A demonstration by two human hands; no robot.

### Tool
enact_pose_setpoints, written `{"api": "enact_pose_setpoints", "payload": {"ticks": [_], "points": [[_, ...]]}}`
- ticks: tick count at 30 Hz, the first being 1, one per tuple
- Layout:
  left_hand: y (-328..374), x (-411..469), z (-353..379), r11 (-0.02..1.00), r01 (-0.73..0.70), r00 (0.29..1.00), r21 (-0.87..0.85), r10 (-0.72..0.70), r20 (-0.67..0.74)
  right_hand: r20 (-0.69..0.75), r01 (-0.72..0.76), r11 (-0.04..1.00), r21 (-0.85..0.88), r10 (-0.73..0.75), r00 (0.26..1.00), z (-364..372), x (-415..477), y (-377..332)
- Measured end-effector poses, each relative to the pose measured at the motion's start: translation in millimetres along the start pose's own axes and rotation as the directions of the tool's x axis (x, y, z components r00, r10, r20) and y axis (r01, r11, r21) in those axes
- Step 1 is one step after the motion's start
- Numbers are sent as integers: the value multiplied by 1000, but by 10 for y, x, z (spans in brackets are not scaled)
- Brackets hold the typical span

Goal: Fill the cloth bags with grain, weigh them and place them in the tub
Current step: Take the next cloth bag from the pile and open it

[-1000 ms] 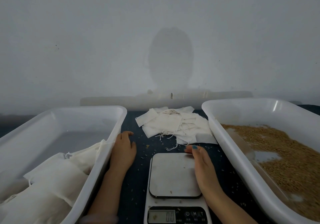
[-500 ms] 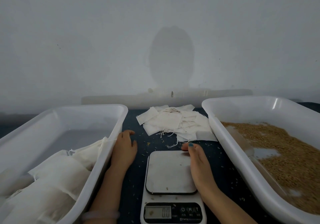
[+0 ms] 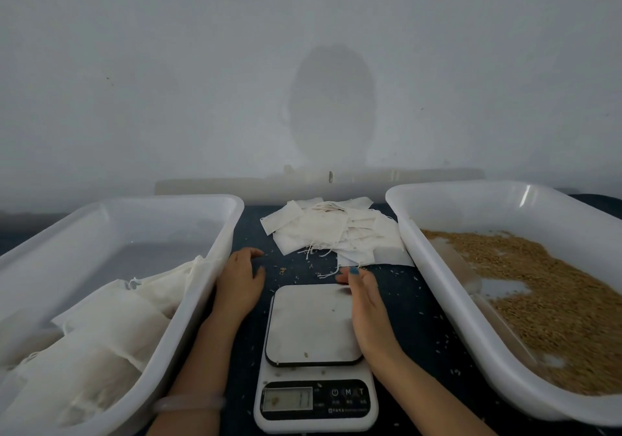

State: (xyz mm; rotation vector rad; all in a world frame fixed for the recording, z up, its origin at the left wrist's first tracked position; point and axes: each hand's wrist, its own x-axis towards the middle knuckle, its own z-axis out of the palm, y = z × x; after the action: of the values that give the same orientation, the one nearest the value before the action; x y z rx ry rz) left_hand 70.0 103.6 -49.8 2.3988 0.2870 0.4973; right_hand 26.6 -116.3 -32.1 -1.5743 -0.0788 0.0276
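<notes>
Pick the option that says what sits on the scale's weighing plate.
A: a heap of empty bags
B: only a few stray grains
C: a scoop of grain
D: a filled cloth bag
B: the plate of the scale is bare but for a stray grain or two. The filled bags lie in the left tub, and the empty bags are piled beyond the scale.

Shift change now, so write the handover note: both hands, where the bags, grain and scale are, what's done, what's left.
Left hand: open, flat on the dark tabletop beside the left white plastic tub.
Right hand: open, empty, by the white digital scale, fingertips near the pile of empty cloth bags.
Done: several filled cloth bags lie in the left tub; no bag on the scale.
Left: fill empty bags from brown grain in the right white plastic tub, weigh, place.
</notes>
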Motion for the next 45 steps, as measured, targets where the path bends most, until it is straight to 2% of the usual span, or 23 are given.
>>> {"api": "enact_pose_setpoints", "payload": {"ticks": [8, 11, 15, 19, 22, 28, 32, 36, 42, 45], "points": [[-45, 36, 30, 999, -36, 999, -20, 36, 11, 48, -32, 999, 10, 31, 998, 12, 6, -15], [14, 61, 78, 990, -122, 991, -63, 126, 53, 50, -46, 999, 10, 45, 998, -4, 14, -17], [126, 163, 176, 966, -240, 951, -97, 254, 176, 52, -52, 998, 18, 51, 997, -16, 27, -19], [157, 324, 262, 957, -276, 937, -92, 289, 197, 59, -54, 999, 6, 54, 997, -29, 30, -2], [146, 488, 320, 965, -261, 955, -38, 264, 134, 52, -54, 999, -3, 54, 997, -27, 44, 8], [131, 725, 471, 981, -155, 984, 115, 143, 109, 35, -52, 999, 0, 52, 998, -19, 51, 25], [116, 887, 488, 990, -68, 997, 122, 61, 57, 33, -56, 998, 18, 56, 998, -22, 60, 42], [62, 943, 515, 999, -38, 998, 22, 37, 58, 37, -67, 998, 12, 67, 997, -27, 76, 65], [34, 954, 552, 959, -145, 980, 244, 106, 167, 34, -54, 999, 9, 54, 998, -31, 90, 81], [35, 940, 555, 950, -161, 976, 266, 113, 187, 26, -61, 998, 7, 61, 998, -34, 80, 75]]}}
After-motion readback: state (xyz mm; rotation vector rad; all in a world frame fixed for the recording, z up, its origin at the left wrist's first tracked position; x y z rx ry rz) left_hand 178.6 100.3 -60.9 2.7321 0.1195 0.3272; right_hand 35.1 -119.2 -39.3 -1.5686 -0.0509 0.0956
